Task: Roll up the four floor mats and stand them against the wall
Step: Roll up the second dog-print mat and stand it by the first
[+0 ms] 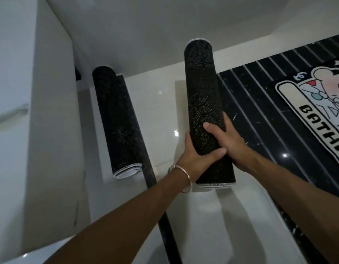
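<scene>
I hold a rolled black mat [201, 88] with a dotted leaf pattern in both hands. My left hand [195, 157] grips its lower part from the left, thumb across the front. From the right, my right hand [227, 138] wraps the same part. The roll's white-edged end points toward me. A second rolled black mat [115, 119] leans by the white wall [56, 111] at the left. A flat black striped mat [264, 115] lies on the floor at the right, and a flat cartoon bathroom mat [317, 103] lies on top of it.
Glossy white floor tiles [161, 103] run between the two rolls. A dark strip [151, 180] crosses the floor under the leaning roll. A white cabinet or wall panel [12, 92] fills the left side.
</scene>
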Tool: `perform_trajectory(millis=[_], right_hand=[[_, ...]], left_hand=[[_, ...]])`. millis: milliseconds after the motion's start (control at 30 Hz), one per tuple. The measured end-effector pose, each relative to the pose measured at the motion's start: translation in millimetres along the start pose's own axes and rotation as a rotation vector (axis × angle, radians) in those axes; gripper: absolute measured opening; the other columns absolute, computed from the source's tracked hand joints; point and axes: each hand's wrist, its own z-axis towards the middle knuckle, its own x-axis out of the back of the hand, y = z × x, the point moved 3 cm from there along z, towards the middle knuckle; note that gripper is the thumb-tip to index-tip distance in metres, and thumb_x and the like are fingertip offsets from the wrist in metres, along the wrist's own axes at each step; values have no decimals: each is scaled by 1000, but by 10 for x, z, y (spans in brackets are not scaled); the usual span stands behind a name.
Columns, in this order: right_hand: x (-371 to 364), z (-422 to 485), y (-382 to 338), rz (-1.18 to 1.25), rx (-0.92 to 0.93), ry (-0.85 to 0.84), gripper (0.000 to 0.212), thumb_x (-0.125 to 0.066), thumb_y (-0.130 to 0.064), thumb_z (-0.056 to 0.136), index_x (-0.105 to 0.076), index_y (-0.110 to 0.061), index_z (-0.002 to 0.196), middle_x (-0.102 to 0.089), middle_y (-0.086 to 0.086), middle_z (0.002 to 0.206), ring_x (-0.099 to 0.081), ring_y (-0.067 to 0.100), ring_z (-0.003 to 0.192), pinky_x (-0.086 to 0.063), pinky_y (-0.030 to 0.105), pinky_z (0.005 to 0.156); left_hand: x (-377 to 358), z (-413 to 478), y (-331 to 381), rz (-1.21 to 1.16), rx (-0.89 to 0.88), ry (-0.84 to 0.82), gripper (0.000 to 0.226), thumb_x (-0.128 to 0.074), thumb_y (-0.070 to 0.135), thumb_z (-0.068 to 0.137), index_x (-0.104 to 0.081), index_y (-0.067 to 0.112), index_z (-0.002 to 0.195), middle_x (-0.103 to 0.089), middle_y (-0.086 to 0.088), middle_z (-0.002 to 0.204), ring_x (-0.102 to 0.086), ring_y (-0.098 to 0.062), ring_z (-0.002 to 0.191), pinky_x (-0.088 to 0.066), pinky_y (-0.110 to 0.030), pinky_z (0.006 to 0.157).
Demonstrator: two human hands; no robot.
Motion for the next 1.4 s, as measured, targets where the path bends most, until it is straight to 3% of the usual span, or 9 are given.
perform_trajectory(millis=[167, 300, 433, 600, 833, 967, 1133, 1300, 1400], right_hand=[[-147, 209, -94, 21, -18, -73, 43, -58, -32, 92, -42, -30, 132, -64, -3, 117, -65, 10, 102, -53, 22, 82], [-408, 577, -195, 31, -31, -130, 40, -65, -32, 86, -52, -26, 124, -69, 2, 112, -68, 18, 101, -53, 37, 91], [-665, 691, -85, -13, -31, -165, 39, -67, -27, 86, -55, -25, 123, -69, 0, 109, -68, 15, 96, -55, 24, 81], [-873, 791, 224, -23, -53, -160, 40, -67, -25, 86, -54, -28, 124, -68, -5, 107, -66, 7, 93, -52, 14, 72], [-1187, 992, 436, 40, -59, -218, 43, -67, -21, 87, -51, -23, 128, -67, -3, 110, -66, 6, 93, -51, 14, 74], [-1304, 1136, 418, 46, -29, -229, 42, -66, -23, 88, -51, -23, 127, -67, -4, 110, -65, 9, 97, -50, 21, 83], [-1405, 1223, 529, 69, -17, -245, 38, -65, -20, 89, -52, -22, 124, -67, 1, 112, -66, 14, 99, -51, 29, 91], [-1515, 1262, 656, 21, -2, -182, 41, -67, -33, 83, -55, -28, 122, -68, -1, 112, -65, 15, 102, -51, 36, 94], [-1502, 1271, 650, -27, 13, -163, 41, -66, -34, 85, -54, -25, 124, -68, -3, 110, -66, 12, 100, -51, 27, 88]], left_hand=[[262, 169, 92, -2, -6, 75, 114, -83, 54, 48, -24, 30, 143, -56, 1, 130, -58, -14, 115, -48, -39, 99], [506, 256, 163, -16, -20, 219, 102, -77, 50, 60, -23, 30, 144, -58, 1, 129, -61, -13, 110, -50, -36, 95], [631, 159, 75, -65, -19, 321, 71, -70, 23, 84, -30, 23, 143, -57, -2, 128, -60, -11, 109, -52, -26, 93], [733, 99, -157, 117, 105, 423, 76, -58, 44, 86, -18, 31, 149, -45, 2, 141, -47, -15, 125, -38, -38, 108], [967, 84, -226, 325, 125, 450, 85, -58, 42, 79, -15, 22, 151, -30, -2, 151, -33, -18, 137, -33, -39, 112], [1054, 157, -199, 414, 126, 483, 76, -57, 29, 92, -11, 16, 151, -17, -5, 157, -19, -18, 143, -22, -36, 117], [1072, 144, -240, 504, 178, 480, 71, -49, 28, 97, -5, 15, 151, -2, -5, 159, -6, -15, 146, -6, -20, 113], [1089, 149, -258, 561, 209, 483, 68, -45, 24, 99, -3, 11, 151, 4, -9, 159, -3, -20, 146, -8, -26, 118], [1093, 191, -264, 596, 207, 478, 68, -44, 23, 99, -3, 11, 151, 4, -10, 159, -4, -22, 146, -11, -27, 118]])
